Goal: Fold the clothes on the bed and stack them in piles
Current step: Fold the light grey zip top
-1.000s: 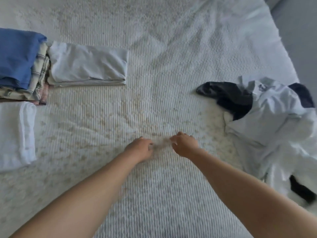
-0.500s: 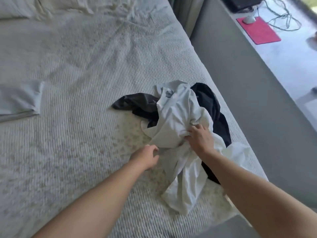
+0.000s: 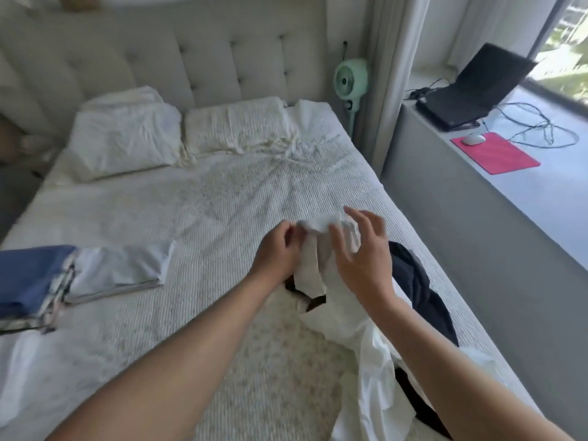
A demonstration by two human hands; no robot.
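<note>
A white garment [image 3: 321, 262] hangs lifted above the bed [image 3: 197, 218], its lower part trailing down to the right edge. My left hand [image 3: 276, 253] pinches its upper edge. My right hand [image 3: 362, 253] is beside it with fingers spread and the thumb against the cloth. Dark clothes [image 3: 420, 294] lie under and behind the white garment. At the left sits a folded white piece [image 3: 124, 268] next to a stack with a blue garment [image 3: 28, 278] on top of plaid ones.
Two pillows [image 3: 178, 128] lie against a tufted headboard. A green fan [image 3: 350, 78] stands by the bed. To the right runs a grey ledge with a laptop [image 3: 474, 90], a mouse on a pink pad [image 3: 499, 152] and cables. Another white piece [image 3: 38, 367] lies at lower left.
My hands went from the bare bedspread to the clothes heap on the right and lifted the white garment. My head has tilted up, bringing the pillows and headboard into view.
</note>
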